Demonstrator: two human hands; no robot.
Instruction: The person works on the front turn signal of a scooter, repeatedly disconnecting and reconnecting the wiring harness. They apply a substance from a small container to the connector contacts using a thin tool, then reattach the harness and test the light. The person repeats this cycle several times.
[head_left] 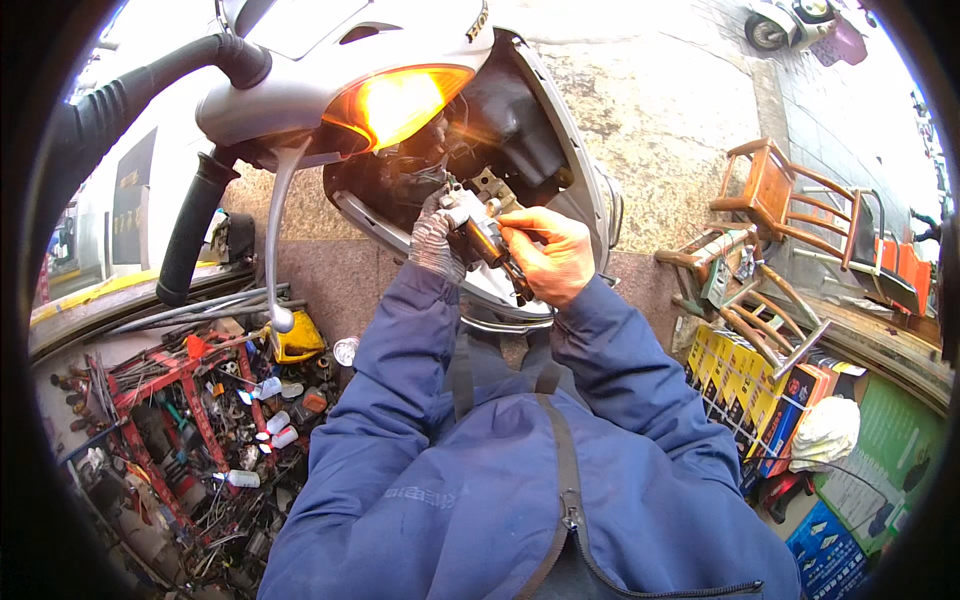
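Note:
My left hand [436, 242], in a grey striped, soiled glove, is wrapped round a small metal and black scooter part [484, 240]. It has a silvery body and a dark cylindrical section; its exact kind is unclear. My bare right hand [556, 254] pinches the right side of this part between thumb and fingers. Both hands are at the opened front of a silver scooter [290, 92], just below its dark inner cavity [510, 118]. Wires and a metal bracket show behind the part. Above the hands, the scooter's orange turn signal [400, 104] is lit.
At left, a black handlebar grip [196, 228] and brake lever [282, 230] jut out. Lower left, a red rack [165, 385] stands among piled tools and bottles. On the right are wooden chairs [765, 190], stacked yellow boxes [735, 375] and a white cloth [826, 432].

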